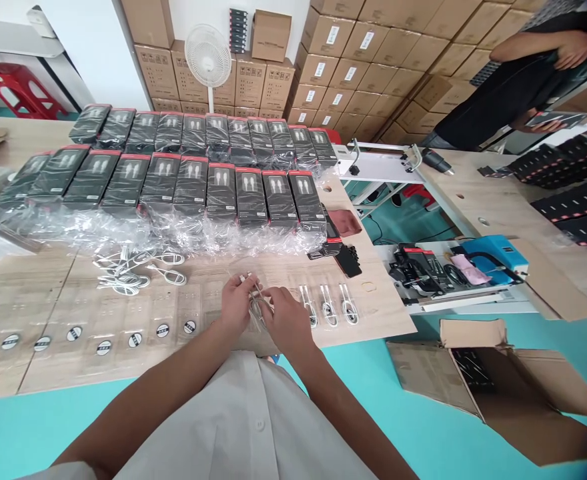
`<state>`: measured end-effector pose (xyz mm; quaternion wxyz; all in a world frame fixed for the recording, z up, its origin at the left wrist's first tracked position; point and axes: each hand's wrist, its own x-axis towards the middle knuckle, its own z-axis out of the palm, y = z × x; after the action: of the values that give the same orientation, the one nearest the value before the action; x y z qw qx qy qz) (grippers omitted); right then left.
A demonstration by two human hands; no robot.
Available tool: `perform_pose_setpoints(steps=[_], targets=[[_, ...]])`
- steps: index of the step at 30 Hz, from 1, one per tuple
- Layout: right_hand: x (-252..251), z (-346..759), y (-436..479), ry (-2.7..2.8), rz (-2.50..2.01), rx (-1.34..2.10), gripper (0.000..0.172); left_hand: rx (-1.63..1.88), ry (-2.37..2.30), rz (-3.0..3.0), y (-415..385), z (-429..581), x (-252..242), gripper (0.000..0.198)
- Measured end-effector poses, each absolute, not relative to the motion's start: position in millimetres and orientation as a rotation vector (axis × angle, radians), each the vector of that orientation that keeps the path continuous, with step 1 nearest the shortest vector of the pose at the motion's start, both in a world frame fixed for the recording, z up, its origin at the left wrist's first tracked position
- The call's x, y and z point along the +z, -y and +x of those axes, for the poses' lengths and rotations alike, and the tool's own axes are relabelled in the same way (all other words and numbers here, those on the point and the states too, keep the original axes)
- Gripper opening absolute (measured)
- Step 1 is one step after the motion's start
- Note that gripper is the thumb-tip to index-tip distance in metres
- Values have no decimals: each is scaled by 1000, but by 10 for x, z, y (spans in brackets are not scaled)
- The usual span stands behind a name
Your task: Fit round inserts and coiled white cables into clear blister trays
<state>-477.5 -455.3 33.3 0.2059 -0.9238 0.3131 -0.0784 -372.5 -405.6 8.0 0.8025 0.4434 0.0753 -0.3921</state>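
Near the table's front edge, my left hand (236, 303) is closed around the plug end of a white cable (255, 291). My right hand (288, 323) grips the coiled part of the same cable, its fingers pressed together. Both hands are close together, over what looks like a transparent plastic tray, partly hidden by them. To the right of my hands, three coiled white cables (329, 308) lie in transparent trays. A pile of loose white cables (128, 270) rests to the left. Below the pile, several transparent trays with round black-and-white stickers (135, 340) stand in a row.
Two rows of black boxes in plastic wrap (176, 180) span the back of the table (393, 317). An open carton (438, 380) stands on the floor at right. A co-worker in a dark shirt (498, 87) holds a box at the far right. A white fan (208, 57) stands behind.
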Motion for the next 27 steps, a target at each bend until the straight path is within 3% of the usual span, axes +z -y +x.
perform_pose_setpoints(steps=[8, 17, 20, 27], targets=[[22, -5088, 4605, -538, -2407, -365, 12, -830, -294, 875, 3986, -3668, -72, 30], [-134, -5000, 4530, -706, -2412, -602, 10, -875, -272, 870, 3935, -3620, -51, 30], [-58, -4984, 4578, -785, -2358, -707, 18, -913, -183, 909, 3898, -3665, -45, 33], [85, -4835, 4646, -607, -2874, -501, 9, -881, -183, 887, 3949, -3795, -13, 36]])
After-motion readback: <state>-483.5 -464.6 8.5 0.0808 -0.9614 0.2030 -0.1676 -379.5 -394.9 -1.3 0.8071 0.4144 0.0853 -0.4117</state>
